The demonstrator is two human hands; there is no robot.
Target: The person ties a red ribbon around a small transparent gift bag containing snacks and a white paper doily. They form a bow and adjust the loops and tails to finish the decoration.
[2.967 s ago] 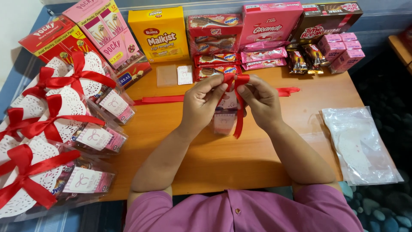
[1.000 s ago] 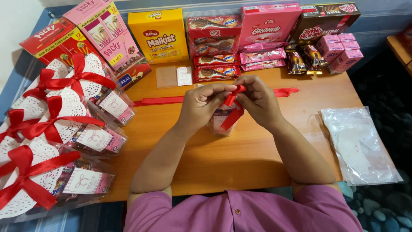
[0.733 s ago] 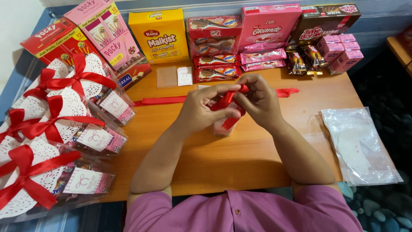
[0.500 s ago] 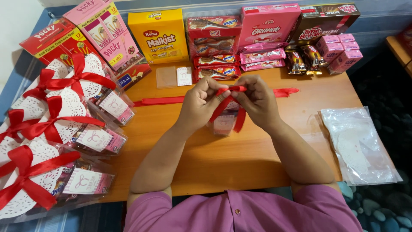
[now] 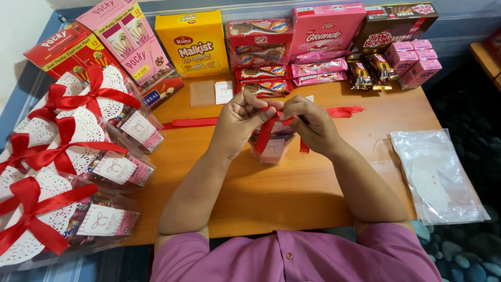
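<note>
Orange-brown wood makes the table (image 5: pixel 271 198), and the person in a purple shirt sits at its 6 o'clock edge with both forearms on it. Near the centre of the table the left hand (image 5: pixel 239 121) and the right hand (image 5: pixel 309 125) come together, both closed, and they pinch a red ribbon (image 5: pixel 265 133) between thumb and fingers. This ribbon goes around a small clear gift packet (image 5: pixel 271 149), which stands on the table directly under the hands; one end of the ribbon hangs down at the right side of the packet.

A long red ribbon strip (image 5: pixel 190 122) lies flat on the table at 9 o'clock from the hands, and another piece (image 5: pixel 342 111) at 3 o'clock. At 11 o'clock, close by, is a small stack of cards (image 5: pixel 213 93). Along the far edge, at 12 o'clock, stand snack boxes: a yellow box (image 5: pixel 193 44), a pink box (image 5: pixel 324 26) and a dark brown box (image 5: pixel 399 21), with wrapped snack bars (image 5: pixel 319 70) in front. At 9 o'clock, at the table edge, finished packets with white doilies and red bows (image 5: pixel 78 136) lie together. At 3 o'clock, well apart, is a clear plastic bag of white doilies (image 5: pixel 436 175).
</note>
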